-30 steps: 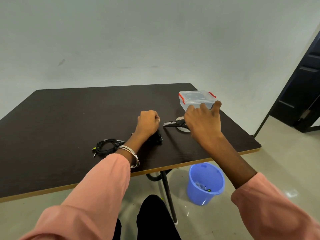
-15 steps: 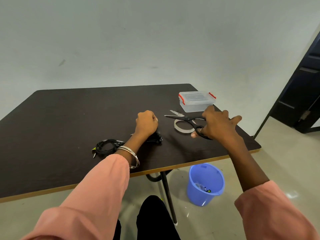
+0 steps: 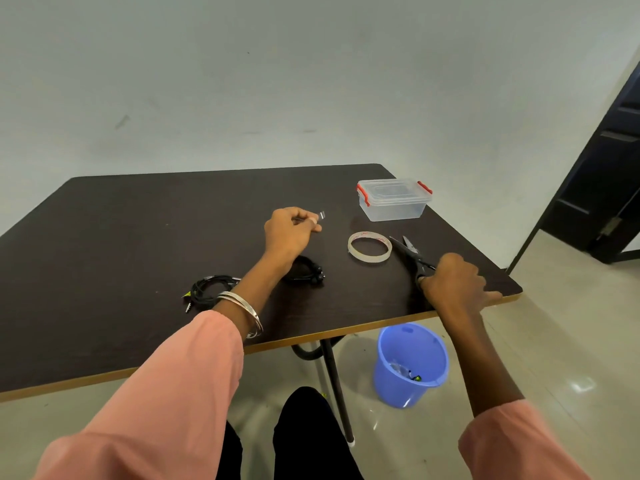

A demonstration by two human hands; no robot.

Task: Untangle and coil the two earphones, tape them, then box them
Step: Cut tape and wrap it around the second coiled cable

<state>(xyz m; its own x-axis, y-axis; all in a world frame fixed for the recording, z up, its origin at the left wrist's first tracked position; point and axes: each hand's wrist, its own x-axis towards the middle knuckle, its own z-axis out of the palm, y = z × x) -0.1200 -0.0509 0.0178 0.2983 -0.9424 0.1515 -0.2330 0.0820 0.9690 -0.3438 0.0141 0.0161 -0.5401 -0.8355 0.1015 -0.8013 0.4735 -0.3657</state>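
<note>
**Stick the little tape on the coil**

The left hand (image 3: pixel 292 230) pinches a small tape piece (image 3: pixel 322 215). One coiled earphone (image 3: pixel 306 270) lies on the counter (image 3: pixel 138 237) just under that grip; the other earphone (image 3: pixel 207 289) lies beside the wrist. The right hand (image 3: pixel 453 284) grips the scissors (image 3: pixel 412 256). Wrap the tape snugly around the coil, and let the scissors rest.

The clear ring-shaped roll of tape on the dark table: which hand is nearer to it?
The right hand, holding the black scissors whose blades lie beside the clear ring-shaped roll of tape. The left hand is farther, across bare table, pinching a small tape piece.
</note>
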